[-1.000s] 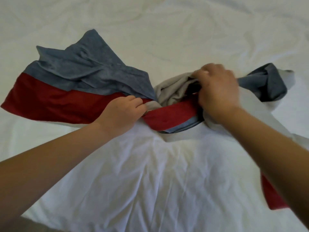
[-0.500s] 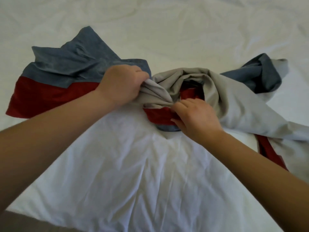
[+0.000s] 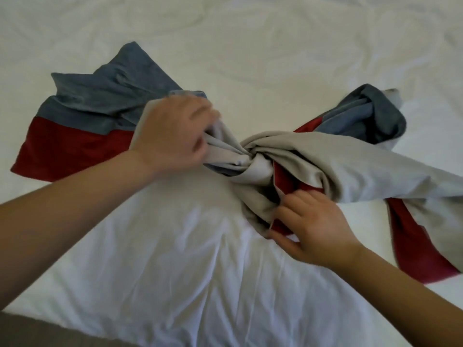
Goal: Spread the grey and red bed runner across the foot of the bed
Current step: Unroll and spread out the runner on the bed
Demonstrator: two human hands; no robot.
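The grey and red bed runner [image 3: 82, 121] lies twisted across the white bed [image 3: 175, 271]. Its left part is flat, with the grey band above the red band. In the middle it is wound into a tight twist, pale lining outward. The right part is bunched, with a red strip trailing toward the lower right. My left hand [image 3: 172, 136] grips the pale lining just left of the twist. My right hand [image 3: 310, 229] pinches the runner's edge below the twist, where red cloth meets the lining.
The white sheet is wrinkled all around the runner. A dark strip of floor [image 3: 37, 331] shows past the bed's near edge at the lower left.
My left hand has pulled the lining leftward, so the twist is tighter. My right hand has dropped lower and to the right, onto the runner's near edge. More red shows at the right.
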